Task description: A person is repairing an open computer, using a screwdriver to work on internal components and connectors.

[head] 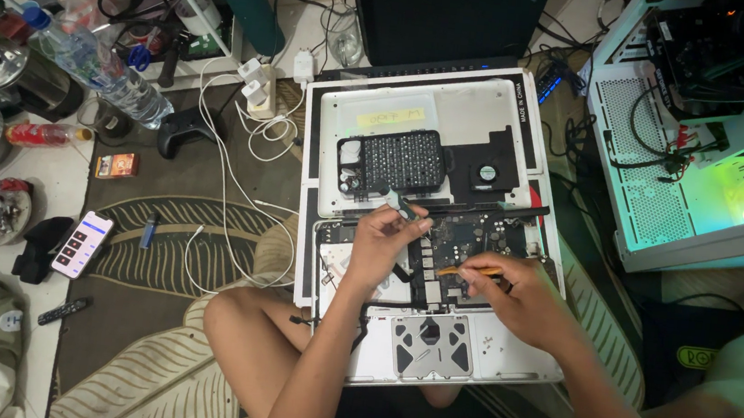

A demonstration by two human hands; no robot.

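Note:
An opened silver laptop lies bottom-up on my lap, its dark circuit board exposed. My left hand is over the board's left part and pinches a small grey tool or part at its fingertips. My right hand holds a thin tool with an orange-yellow handle, tip pointing left onto the board. The removed bottom cover lies just beyond, carrying a black screwdriver bit set and a small black fan.
A white open computer case with green lighting stands at right. On the patterned rug at left lie white cables, a game controller, a lit phone, a plastic bottle and a remote.

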